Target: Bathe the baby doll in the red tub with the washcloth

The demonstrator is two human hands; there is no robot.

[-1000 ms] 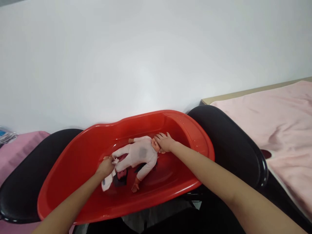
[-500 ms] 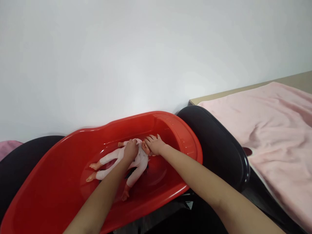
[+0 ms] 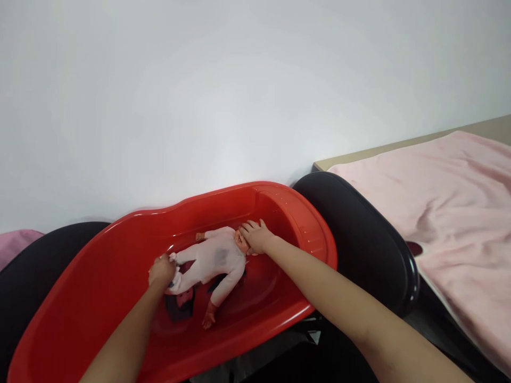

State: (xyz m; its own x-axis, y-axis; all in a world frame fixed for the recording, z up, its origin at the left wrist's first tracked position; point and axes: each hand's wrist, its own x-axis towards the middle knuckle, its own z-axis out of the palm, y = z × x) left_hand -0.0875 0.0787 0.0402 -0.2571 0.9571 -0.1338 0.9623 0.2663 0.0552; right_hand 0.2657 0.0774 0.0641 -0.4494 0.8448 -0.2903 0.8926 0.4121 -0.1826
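A baby doll (image 3: 209, 258) in pale pink clothes lies on its back inside a red plastic bathtub (image 3: 91, 298), its head to the right. A greyish patch shows on its chest. My left hand (image 3: 163, 270) is closed around the doll's lower legs; the feet are hidden behind it, and the trouser fabric is bunched beside the fingers. Over the top of the doll's head lies my right hand (image 3: 257, 236), its fingers spread across the forehead.
Black chairs (image 3: 355, 239) flank the tub on both sides. At right, a pink blanket (image 3: 459, 202) covers a light wooden table (image 3: 487, 127). A white wall (image 3: 223, 96) rises directly behind the tub. Something dark and pink (image 3: 181, 303) shows on the tub floor.
My left hand has moved left from the doll's chest down to its lower legs, uncovering the chest patch. My right hand stays on the head.
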